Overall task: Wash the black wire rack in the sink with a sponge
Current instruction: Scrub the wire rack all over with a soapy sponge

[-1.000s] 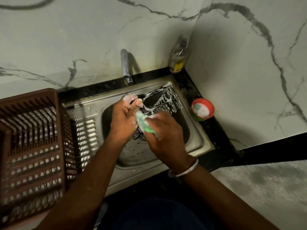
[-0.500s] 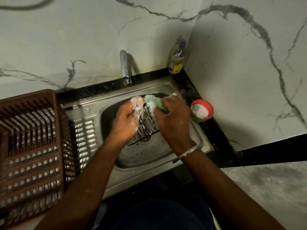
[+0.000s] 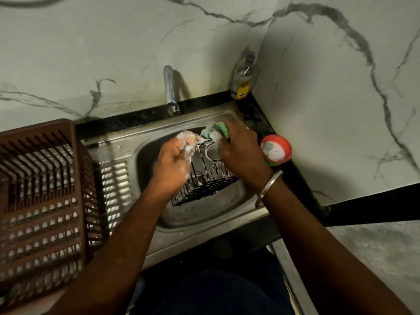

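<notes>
From my seat I see a brown slotted plastic crate (image 3: pixel 41 189) at nine o'clock, a chrome tap spout (image 3: pixel 170 89) near twelve, a clear yellow-labelled bottle (image 3: pixel 244 76) at one, and a round red-rimmed tub (image 3: pixel 276 150) at three.

Wire rack (image 3: pixel 204 187) upper edge is hidden behind left hand (image 3: pixel 175 162) and right hand (image 3: pixel 241 153). Sponge (image 3: pixel 218 130) half buried in right grip. Left fingers (image 3: pixel 188 142) foam-covered, blurred. Brown crate (image 3: pixel 41 189) cut off at left edge. Bottle (image 3: pixel 244 76) label unreadable.

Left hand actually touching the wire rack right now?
Touching. Head view: the left hand has its soapy fingers curled over the top edge of the black wire rack, holding it up in the sink.
</notes>
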